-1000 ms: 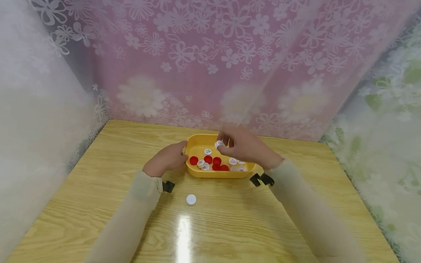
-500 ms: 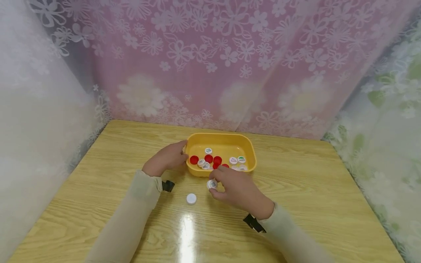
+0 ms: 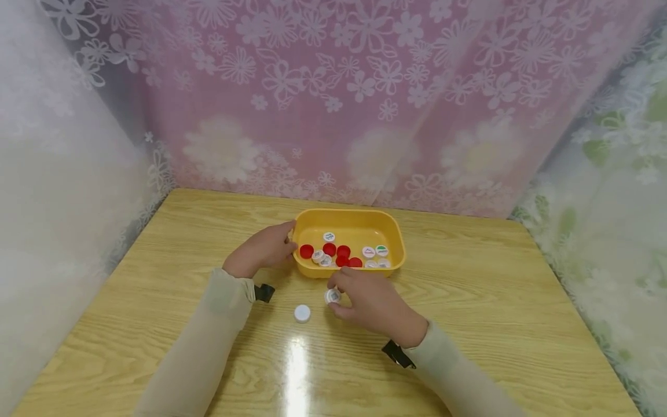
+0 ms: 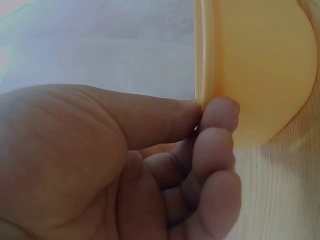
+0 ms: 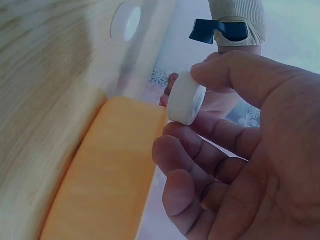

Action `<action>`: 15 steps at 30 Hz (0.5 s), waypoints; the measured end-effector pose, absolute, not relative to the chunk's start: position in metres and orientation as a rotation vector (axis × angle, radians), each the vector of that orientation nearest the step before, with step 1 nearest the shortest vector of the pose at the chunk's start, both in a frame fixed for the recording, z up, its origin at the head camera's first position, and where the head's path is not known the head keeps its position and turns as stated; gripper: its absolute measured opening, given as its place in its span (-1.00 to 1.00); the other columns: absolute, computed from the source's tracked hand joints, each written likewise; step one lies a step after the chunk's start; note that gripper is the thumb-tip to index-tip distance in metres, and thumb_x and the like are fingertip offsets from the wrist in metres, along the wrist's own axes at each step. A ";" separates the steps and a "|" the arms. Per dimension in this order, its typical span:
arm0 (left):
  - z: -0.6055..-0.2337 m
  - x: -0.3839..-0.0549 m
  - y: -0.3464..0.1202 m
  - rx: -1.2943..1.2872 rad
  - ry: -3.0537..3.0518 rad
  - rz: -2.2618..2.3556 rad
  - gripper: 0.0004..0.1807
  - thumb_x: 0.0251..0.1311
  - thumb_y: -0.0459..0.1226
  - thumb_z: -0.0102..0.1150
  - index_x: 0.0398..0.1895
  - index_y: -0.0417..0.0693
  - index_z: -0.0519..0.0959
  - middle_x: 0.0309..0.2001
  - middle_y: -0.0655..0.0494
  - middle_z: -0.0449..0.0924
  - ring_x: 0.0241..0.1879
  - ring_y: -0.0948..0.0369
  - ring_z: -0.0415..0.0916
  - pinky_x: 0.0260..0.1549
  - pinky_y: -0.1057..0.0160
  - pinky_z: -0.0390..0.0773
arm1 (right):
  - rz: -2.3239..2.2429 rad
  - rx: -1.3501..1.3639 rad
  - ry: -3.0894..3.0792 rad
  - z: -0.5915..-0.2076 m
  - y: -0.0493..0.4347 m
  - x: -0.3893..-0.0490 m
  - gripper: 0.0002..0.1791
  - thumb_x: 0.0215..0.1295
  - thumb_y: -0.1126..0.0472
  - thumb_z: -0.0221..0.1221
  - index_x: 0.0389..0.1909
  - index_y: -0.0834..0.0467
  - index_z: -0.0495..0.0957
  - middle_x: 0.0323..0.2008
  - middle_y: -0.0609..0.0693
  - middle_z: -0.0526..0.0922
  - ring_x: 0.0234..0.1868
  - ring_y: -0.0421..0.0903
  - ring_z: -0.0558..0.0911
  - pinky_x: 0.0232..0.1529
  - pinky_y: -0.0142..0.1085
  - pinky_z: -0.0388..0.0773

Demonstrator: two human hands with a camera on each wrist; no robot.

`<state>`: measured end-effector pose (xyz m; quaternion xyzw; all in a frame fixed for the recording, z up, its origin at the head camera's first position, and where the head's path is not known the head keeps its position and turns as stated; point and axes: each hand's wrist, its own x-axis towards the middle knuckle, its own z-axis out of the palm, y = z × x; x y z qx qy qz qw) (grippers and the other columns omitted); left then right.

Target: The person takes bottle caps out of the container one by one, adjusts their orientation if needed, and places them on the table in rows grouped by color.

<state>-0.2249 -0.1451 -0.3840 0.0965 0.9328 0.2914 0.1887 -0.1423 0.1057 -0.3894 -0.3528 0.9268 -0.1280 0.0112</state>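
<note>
Two hands, right hand (image 3: 372, 301) pinching white cap (image 3: 332, 296) (print unreadable), yellow tray (image 3: 398, 246)

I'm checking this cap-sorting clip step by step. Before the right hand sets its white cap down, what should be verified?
1. Cap held firmly: the right hand pinches the white cap between thumb and fingers. Ok.
2. Tray steadied: the left hand grips the rim of the yellow tray. Ok.
3. Landing spot free: bare wooden table shows between the held cap and the loose white cap. Ok.
4. Held cap apart from the loose cap: a gap shows in the head view. Ok.
5. Cap touching the table yet: cannot tell.
</note>
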 end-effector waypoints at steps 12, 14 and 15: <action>-0.384 -0.224 -0.147 0.337 2.616 0.822 -0.27 0.59 -0.20 -0.03 0.69 -0.11 -0.05 -0.31 0.01 0.54 -0.41 0.14 0.43 -0.30 0.22 0.49 | -0.315 -1.132 2.806 -0.414 0.100 -0.148 -0.80 0.33 -0.02 0.35 -0.17 -0.01 0.66 -0.32 -0.20 0.56 -0.44 -0.26 0.45 -0.39 -0.42 0.46; -0.383 -0.224 -0.146 0.347 2.621 0.816 -0.27 0.59 -0.19 -0.03 0.68 -0.10 -0.04 -0.33 0.00 0.52 -0.44 0.13 0.41 -0.35 0.22 0.48 | -0.322 -1.117 2.795 -0.415 0.100 -0.147 -0.80 0.33 -0.02 0.36 -0.18 -0.01 0.65 -0.33 -0.21 0.55 -0.44 -0.26 0.45 -0.37 -0.42 0.47; -0.383 -0.224 -0.145 0.351 2.625 0.812 -0.28 0.59 -0.19 -0.03 0.68 -0.10 -0.03 -0.33 0.00 0.52 -0.44 0.13 0.40 -0.36 0.23 0.47 | -0.330 -1.108 2.787 -0.416 0.100 -0.147 -0.80 0.33 -0.02 0.36 -0.18 -0.01 0.65 -0.33 -0.21 0.55 -0.44 -0.26 0.45 -0.36 -0.42 0.47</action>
